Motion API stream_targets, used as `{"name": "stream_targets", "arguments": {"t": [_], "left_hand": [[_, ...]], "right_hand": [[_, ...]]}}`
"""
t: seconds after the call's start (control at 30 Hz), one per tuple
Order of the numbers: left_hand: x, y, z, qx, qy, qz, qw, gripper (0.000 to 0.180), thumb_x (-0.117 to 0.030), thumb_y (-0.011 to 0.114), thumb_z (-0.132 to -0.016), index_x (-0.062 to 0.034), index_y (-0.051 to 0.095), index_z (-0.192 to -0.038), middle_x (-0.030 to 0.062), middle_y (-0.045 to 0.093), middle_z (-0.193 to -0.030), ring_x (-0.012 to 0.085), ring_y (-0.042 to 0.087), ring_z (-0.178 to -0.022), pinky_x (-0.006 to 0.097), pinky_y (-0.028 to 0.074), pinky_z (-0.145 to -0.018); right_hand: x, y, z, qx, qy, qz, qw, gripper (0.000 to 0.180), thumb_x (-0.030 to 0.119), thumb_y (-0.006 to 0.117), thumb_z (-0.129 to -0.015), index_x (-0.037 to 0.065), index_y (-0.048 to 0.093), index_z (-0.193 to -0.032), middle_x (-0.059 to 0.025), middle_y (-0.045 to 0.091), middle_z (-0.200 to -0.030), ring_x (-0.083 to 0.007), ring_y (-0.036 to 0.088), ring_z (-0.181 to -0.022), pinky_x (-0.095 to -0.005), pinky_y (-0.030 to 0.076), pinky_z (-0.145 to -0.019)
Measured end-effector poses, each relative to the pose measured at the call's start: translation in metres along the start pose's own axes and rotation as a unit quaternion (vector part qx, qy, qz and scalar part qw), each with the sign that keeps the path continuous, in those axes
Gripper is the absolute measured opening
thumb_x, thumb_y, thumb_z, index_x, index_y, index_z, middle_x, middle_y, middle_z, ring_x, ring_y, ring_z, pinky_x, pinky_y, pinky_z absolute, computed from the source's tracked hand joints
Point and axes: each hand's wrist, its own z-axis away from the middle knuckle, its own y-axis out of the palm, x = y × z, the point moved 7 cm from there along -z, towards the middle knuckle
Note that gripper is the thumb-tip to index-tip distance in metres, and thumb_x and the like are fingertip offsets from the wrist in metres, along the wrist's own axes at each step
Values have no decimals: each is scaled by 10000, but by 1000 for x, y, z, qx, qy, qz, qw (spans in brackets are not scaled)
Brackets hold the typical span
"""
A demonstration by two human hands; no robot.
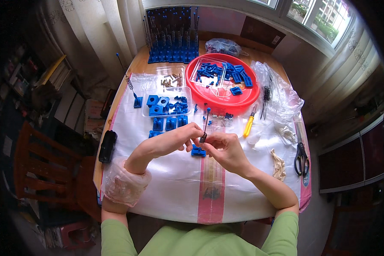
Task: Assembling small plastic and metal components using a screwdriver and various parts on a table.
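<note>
Between my hands stands a dark coil spring [203, 138] with a thin rod rising from it, tipped by a small blue ball [208, 110]. My right hand [227, 150] is closed, thumb and forefinger pinching the spring low down from the right. From the left, my left hand [185, 135] reaches in with its fingertips closed at the coil. A blue plastic base [198, 151] sits just below the spring; whether the two are joined is hidden by my fingers. Several more blue bases [170, 124] lie beyond my left hand.
A clear box [166, 114] holds blue parts; another has brass-coloured pieces [172, 80]. Blue parts fill a red basin [255, 90]. Many finished-looking spring pieces [173, 53] stand at the back left. A yellow-handled screwdriver [248, 127], black scissors [301, 160] and a black case [108, 146] lie around.
</note>
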Motion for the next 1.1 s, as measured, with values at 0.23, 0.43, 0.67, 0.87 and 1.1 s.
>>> {"name": "stream_targets", "arguments": {"t": [0.23,0.43,0.67,0.87,1.1], "left_hand": [[5,-2,7,12,35,7,999,499,-499,518,-980,-87,532,-1262,23,603,-1078,121,550,-862,295,402,-831],[0,11,22,-100,132,-53,985,431,-97,673,-934,-19,490,-1316,39,627,-1104,46,519,-824,212,436,-685],[-4,12,25,-235,185,-129,946,357,-89,801,-881,-21,577,-1151,28,710,-896,16,470,-642,205,399,-555],[-13,15,24,-274,235,-198,911,278,-118,815,-851,-13,625,-1026,76,735,-854,117,528,-569,294,440,-537],[-11,15,25,-289,246,-212,901,263,-64,807,-827,-7,666,-1042,80,734,-864,129,562,-586,289,478,-561]], "right_hand": [[2,2,1,15,1,10,1000,135,48,692,-958,-68,733,-1014,-74,740,-857,-103,702,-746,-243,571,-665],[0,1,-1,6,-3,5,1000,165,71,716,-934,-70,752,-1011,-120,771,-856,-127,729,-760,-270,582,-682],[1,1,0,8,0,3,1000,153,63,705,-939,-68,747,-1008,-116,762,-873,-131,731,-776,-266,583,-685],[1,0,-1,4,-7,6,1000,160,52,703,-913,-74,750,-998,-137,770,-873,-156,747,-784,-276,589,-698],[7,0,-1,-2,-35,30,999,155,55,716,-897,-60,762,-990,-131,753,-865,-160,738,-756,-281,579,-677]]}}
